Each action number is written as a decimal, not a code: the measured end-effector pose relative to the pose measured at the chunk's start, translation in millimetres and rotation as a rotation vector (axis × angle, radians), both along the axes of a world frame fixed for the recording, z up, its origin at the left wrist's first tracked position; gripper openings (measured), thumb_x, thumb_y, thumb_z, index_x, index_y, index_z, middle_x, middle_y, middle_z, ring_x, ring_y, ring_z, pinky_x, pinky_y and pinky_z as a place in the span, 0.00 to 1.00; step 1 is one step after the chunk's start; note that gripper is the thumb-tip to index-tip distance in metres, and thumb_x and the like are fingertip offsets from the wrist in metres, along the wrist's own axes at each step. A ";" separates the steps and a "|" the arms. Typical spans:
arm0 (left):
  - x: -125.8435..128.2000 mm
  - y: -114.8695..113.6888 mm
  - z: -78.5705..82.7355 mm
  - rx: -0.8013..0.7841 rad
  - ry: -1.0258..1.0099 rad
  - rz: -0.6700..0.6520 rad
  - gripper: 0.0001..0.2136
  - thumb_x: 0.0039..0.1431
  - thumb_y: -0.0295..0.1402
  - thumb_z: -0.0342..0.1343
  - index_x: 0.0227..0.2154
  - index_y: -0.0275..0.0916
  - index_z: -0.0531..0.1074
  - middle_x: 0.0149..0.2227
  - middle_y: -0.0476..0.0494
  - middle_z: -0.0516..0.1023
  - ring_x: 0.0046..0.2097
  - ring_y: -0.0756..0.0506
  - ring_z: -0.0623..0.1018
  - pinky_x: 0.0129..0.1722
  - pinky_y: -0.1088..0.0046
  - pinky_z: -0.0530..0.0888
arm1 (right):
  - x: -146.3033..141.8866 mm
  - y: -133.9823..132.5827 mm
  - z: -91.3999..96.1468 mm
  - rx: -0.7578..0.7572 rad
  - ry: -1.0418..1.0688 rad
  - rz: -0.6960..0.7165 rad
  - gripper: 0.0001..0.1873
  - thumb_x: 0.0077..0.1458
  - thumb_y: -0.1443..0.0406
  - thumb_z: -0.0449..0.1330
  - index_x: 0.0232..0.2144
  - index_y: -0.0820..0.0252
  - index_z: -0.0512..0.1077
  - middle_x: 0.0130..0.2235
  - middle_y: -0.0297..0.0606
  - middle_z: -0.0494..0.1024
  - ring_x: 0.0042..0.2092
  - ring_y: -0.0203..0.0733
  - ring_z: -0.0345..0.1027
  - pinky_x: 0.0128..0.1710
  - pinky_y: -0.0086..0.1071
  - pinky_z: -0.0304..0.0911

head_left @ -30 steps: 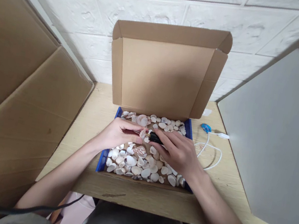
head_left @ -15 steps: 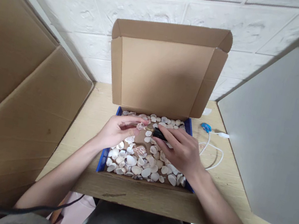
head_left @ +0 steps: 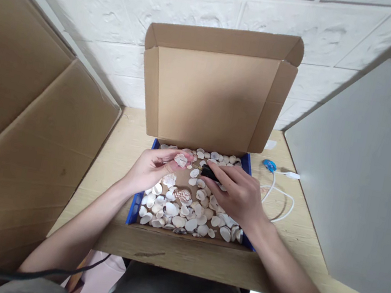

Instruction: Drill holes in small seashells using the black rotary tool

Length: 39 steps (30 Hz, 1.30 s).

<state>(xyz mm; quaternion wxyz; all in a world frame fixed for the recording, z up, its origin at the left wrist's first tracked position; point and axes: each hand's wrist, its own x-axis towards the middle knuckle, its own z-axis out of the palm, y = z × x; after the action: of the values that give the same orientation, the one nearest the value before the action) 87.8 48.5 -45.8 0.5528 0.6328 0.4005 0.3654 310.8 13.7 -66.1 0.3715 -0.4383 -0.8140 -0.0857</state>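
My left hand pinches a pale seashell between thumb and fingers above the shells in the box. Facing it from the right, my right hand grips a small black mini drill. Its brass-coloured tip points left toward the shell, with a narrow gap between them as far as I can see. Below both hands, the cardboard box with blue sides holds many white and cream shells. A brown-striped shell lies near its middle.
The box's open lid stands upright at the back, near a white brick wall. A white cable and a blue item lie on the table at right. Cardboard walls the left; a grey panel walls the right.
My left hand has turned the seashell, so more of its pale face shows, and shifted it slightly left. The drill tip sits a little farther from it. The shells in the box look unmoved.
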 end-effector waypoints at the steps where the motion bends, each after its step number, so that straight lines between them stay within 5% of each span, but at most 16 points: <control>1: 0.2 0.0 0.6 0.001 0.000 -0.004 0.12 0.59 0.37 0.58 0.42 0.37 0.78 0.48 0.40 0.80 0.50 0.43 0.78 0.51 0.71 0.74 | 0.1 -0.1 0.2 0.003 0.000 -0.003 0.14 0.56 0.62 0.62 0.44 0.62 0.74 0.33 0.38 0.80 0.33 0.36 0.71 0.32 0.28 0.65; 32: -1.8 1.1 -5.9 0.034 0.056 0.029 0.13 0.53 0.30 0.62 0.43 0.38 0.78 0.48 0.43 0.79 0.53 0.42 0.77 0.56 0.66 0.71 | 2.1 -1.8 3.7 -0.026 -0.090 -0.011 0.15 0.57 0.62 0.61 0.45 0.62 0.73 0.35 0.38 0.80 0.34 0.38 0.71 0.33 0.30 0.66; 39: -1.4 -0.8 -3.8 -0.019 0.069 0.057 0.14 0.48 0.28 0.65 0.41 0.36 0.79 0.45 0.41 0.81 0.46 0.40 0.81 0.48 0.67 0.77 | 7.1 0.3 4.6 -0.067 -0.100 0.059 0.16 0.57 0.61 0.60 0.46 0.63 0.72 0.40 0.40 0.79 0.36 0.38 0.71 0.35 0.31 0.66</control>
<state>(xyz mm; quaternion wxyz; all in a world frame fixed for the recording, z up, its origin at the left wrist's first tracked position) 86.4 47.8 -49.6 0.5340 0.6282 0.4404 0.3552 317.9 14.0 -61.5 0.3178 -0.4212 -0.8466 -0.0693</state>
